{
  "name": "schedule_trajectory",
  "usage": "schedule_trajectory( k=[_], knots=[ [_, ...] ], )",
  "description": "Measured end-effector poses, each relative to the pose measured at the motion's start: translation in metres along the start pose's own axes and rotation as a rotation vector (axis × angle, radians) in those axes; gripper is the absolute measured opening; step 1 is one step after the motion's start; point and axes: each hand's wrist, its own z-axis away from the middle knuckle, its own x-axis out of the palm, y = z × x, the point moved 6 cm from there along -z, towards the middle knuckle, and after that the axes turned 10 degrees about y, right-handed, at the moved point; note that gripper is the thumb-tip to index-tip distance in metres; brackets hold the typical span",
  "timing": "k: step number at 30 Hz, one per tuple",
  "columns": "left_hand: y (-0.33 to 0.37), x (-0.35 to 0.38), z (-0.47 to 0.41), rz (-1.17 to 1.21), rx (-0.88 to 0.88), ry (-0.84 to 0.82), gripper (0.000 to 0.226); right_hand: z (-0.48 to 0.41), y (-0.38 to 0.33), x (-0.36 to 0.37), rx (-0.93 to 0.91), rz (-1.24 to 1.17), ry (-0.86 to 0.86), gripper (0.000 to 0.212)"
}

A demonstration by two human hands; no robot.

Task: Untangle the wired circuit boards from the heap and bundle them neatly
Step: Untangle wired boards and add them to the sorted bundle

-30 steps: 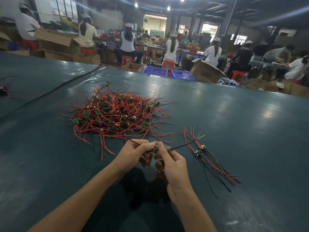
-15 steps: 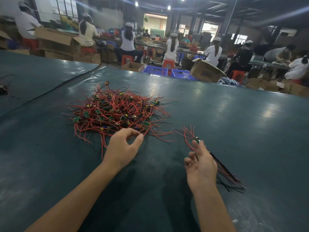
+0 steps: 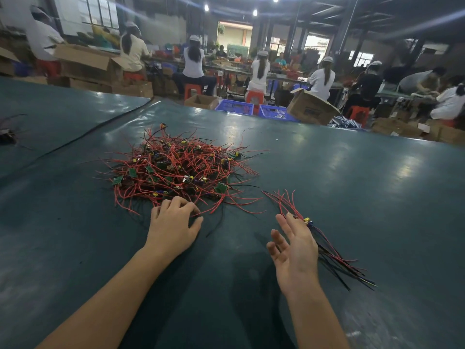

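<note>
Heap [image 3: 176,170] of wired boards sits on the bench [image 3: 364,187], ahead and left of centre. It has no single axis: red wires stick out all round, with green boards showing mostly on its near-left side.

My left hand [image 3: 171,229] is palm down at the heap's near edge. Its fingers [image 3: 177,204] are bent with the tips down in the red wires, and the thumb is spread off to the right. I can't tell if I've got a wire in them or am only touching.

My right hand [image 3: 295,250] is released, fingers [image 3: 284,222] straight and spread, and it stands edge-on with the palm facing left. It holds nothing.

The sorted bundle [image 3: 334,258] lies flat on the bench just right of that hand, well apart from the heap. Its long axis runs diagonally, far-left to near-right. Loose red ends fan out toward the far-left, the boards with yellow parts sit by my right fingertips, and the black and red tails point near-right. Can't tell whether the hand touches it.
</note>
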Motion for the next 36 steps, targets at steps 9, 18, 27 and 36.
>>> schedule_trajectory(
  k=[9, 18, 27, 36],
  knots=[
    [0.016, -0.01, 0.0, 0.05, 0.113, 0.101, 0.028, 0.002, 0.002, 0.002, -0.019, 0.045, -0.014, 0.05],
    [0.021, -0.001, 0.004, 0.097, 0.117, 0.041, 0.026, 0.003, 0.006, 0.005, -0.029, 0.102, -0.044, 0.047],
    [0.023, -0.038, 0.003, 0.494, 0.032, 0.364, 0.014, 0.007, 0.008, 0.008, -0.031, 0.135, -0.104, 0.04],
    [0.057, -0.045, 0.018, 0.689, 0.364, 0.25, 0.041, 0.024, 0.025, 0.03, -0.087, 0.388, -0.337, 0.022]
  ],
)
